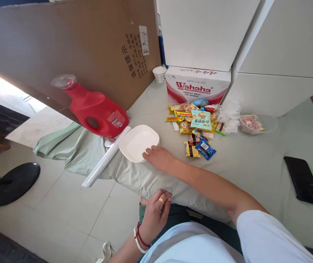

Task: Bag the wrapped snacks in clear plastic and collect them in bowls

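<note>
At the near edge of the cloth-covered surface sits a shallow white dish (139,141) with rounded corners, bare inside. My right hand (158,157) grips its right rim, with the fingertips over the edge. My left hand (158,208) is held low in front of my lap, its fingers curled in toward the thumb; no object shows in it. It wears a ring and wrist bands and is apart from the dish. Left of the dish, a clear plastic film roll (105,157) lies aslant, its lower end sticking out past the edge.
Several wrapped snacks (197,122) lie before a Wahaha carton (197,86). Nearby are crumpled clear plastic (229,115), a clear tub with snacks (252,123) and a paper cup (160,74). A red jug (98,109) leans by a cardboard panel (90,47). A phone (304,180) lies right.
</note>
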A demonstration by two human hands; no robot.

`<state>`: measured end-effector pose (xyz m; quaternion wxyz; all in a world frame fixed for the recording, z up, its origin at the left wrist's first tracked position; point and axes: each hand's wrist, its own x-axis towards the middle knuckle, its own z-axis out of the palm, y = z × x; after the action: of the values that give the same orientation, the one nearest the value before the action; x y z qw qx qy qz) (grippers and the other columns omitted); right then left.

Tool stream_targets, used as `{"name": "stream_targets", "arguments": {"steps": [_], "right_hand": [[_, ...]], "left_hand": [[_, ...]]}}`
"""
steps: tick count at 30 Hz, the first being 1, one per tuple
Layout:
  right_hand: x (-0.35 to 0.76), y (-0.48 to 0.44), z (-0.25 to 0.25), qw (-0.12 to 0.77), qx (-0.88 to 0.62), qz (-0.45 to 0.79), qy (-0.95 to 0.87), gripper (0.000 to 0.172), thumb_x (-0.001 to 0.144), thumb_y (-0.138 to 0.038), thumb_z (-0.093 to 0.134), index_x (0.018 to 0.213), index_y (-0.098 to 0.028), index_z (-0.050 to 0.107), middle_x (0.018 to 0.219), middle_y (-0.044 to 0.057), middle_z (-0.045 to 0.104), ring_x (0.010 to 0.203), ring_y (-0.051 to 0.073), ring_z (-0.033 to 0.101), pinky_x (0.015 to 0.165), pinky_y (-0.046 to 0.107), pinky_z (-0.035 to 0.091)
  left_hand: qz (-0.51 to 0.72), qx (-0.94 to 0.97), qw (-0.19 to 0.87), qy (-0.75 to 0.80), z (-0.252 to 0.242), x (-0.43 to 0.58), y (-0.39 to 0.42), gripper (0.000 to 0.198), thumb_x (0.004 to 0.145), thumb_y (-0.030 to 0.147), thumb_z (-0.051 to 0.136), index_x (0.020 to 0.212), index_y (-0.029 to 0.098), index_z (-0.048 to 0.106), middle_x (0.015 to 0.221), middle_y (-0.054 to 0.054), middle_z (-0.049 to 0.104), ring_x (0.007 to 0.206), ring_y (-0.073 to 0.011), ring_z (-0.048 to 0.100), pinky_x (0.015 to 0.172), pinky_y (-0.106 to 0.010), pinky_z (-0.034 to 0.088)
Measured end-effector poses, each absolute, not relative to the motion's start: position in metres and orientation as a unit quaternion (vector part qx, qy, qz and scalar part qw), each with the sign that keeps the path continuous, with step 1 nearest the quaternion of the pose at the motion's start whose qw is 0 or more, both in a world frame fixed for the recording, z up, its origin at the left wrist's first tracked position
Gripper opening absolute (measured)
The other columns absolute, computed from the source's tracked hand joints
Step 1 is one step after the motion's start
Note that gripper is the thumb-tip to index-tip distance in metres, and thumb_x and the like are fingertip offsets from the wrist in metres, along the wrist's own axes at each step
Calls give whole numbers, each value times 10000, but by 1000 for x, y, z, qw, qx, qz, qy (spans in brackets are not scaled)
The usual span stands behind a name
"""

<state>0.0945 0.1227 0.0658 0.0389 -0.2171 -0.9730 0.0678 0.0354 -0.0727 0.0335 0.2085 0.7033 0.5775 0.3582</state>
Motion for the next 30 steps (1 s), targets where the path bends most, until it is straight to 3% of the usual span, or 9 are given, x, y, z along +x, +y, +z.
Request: {"name": "stream_targets", "arguments": {"steps": [3, 8, 13, 16, 19, 24, 27, 30], "right_hand": [[103, 121, 67, 132, -254, 74, -955, 415, 1041, -131, 457, 1438, -210, 552, 1556, 106, 523, 1137, 234, 594, 883, 363, 555], [196, 105, 66, 257, -338, 97, -900, 235, 1017, -156, 492, 1107, -211, 701, 1160, 91, 720, 1041, 227, 624, 883, 350, 542], [303, 111, 54, 353, -500, 119, -782, 245, 1012, -247, 502, 1064, -224, 740, 1024, 77, 738, 917, 209, 689, 830, 326, 548], [346, 128, 48, 359, -603, 111, -704, 277, 974, -333, 519, 1000, -200, 761, 964, 86, 751, 793, 213, 680, 792, 345, 543], [364, 154, 49, 354, -650, 109, -664, 316, 932, -373, 517, 982, -183, 765, 960, 103, 764, 751, 221, 664, 799, 367, 533], [337, 210, 58, 316, -687, 141, -639, 394, 987, -441, 473, 1138, -174, 721, 1076, 133, 771, 953, 274, 696, 899, 395, 521], [304, 241, 62, 269, -725, 173, -610, 584, 955, -555, 592, 1347, -121, 612, 1181, 186, 740, 1083, 328, 678, 942, 429, 519], [277, 259, 63, 244, -734, 172, -610, 736, 875, -480, 738, 1464, -106, 505, 1332, 220, 670, 1185, 359, 639, 1008, 467, 499]], "left_hand": [[382, 707, 135, 579, 32, 24, -64, 185, 1003, 114, 520, 1038, 211, 674, 1009, -73, 694, 895, -165, 706, 769, -278, 579], [380, 716, 90, 579, 21, -2, -33, 181, 1005, 156, 547, 1098, 217, 690, 1162, -94, 700, 1051, -204, 714, 921, -352, 600], [365, 657, 102, 651, 10, -26, 20, 245, 1021, 329, 529, 1137, 179, 684, 1296, -146, 662, 1199, -275, 675, 1040, -457, 570], [364, 638, 117, 668, 9, -31, 39, 280, 1005, 364, 516, 1134, 167, 668, 1248, -151, 669, 1227, -296, 653, 1080, -483, 539], [352, 649, 142, 659, 8, -23, 34, 262, 1001, 354, 511, 1111, 186, 679, 1202, -124, 679, 1148, -265, 676, 1043, -445, 550], [344, 679, 148, 632, 0, 2, 0, 228, 1023, 296, 496, 1000, 207, 704, 1139, -95, 696, 1071, -232, 671, 986, -415, 553], [346, 687, 113, 628, -4, 11, -11, 191, 1005, 255, 516, 992, 215, 702, 1122, -96, 700, 1073, -251, 646, 972, -441, 546], [342, 686, 99, 635, -4, 14, -12, 175, 990, 243, 528, 991, 215, 701, 1119, -100, 699, 1058, -261, 639, 948, -447, 547]]}}
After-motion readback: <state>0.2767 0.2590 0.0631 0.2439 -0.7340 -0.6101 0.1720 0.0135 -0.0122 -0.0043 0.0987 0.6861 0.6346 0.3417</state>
